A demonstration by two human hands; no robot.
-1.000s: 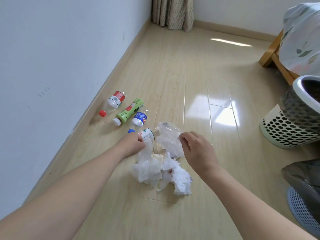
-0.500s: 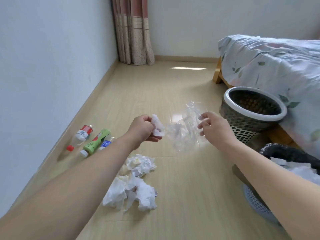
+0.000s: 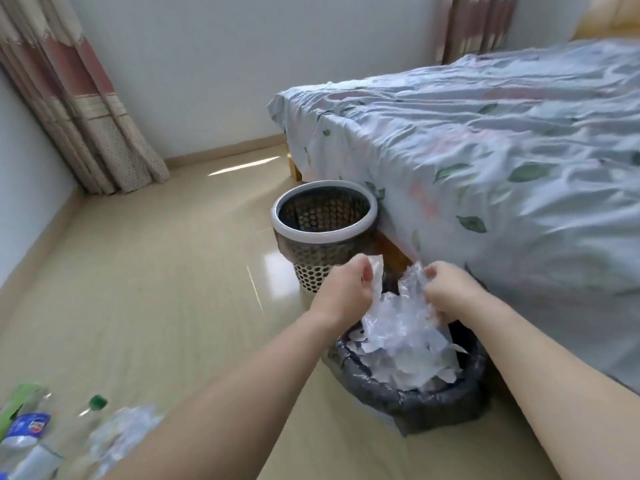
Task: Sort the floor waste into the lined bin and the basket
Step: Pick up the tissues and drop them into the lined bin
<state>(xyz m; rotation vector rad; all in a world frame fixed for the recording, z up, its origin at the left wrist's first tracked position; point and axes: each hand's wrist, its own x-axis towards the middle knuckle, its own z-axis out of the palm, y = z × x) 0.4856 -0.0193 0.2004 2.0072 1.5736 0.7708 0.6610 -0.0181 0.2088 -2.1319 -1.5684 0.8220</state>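
Note:
My left hand [image 3: 346, 289] pinches a white crumpled tissue [image 3: 376, 271]. My right hand [image 3: 450, 292] grips a crumpled clear plastic wrapper [image 3: 408, 289]. Both hands hover over the bin lined with a black bag [image 3: 415, 407], which holds a heap of white and clear waste [image 3: 401, 355]. Just beyond it stands the perforated basket with a white rim [image 3: 323, 233], which looks empty inside. Plastic bottles [image 3: 24, 431] and crumpled waste [image 3: 114, 438] lie blurred on the floor at the lower left.
A bed with a leaf-print cover [image 3: 485, 161] fills the right side, close behind the bin and basket. A curtain [image 3: 79, 109] hangs in the far left corner. Wooden floor [image 3: 156, 289] stretches to the left.
My hands carried the tissue and the plastic wrapper rightward from mid-air over the floor to above the lined bin. The view swung right toward the bed.

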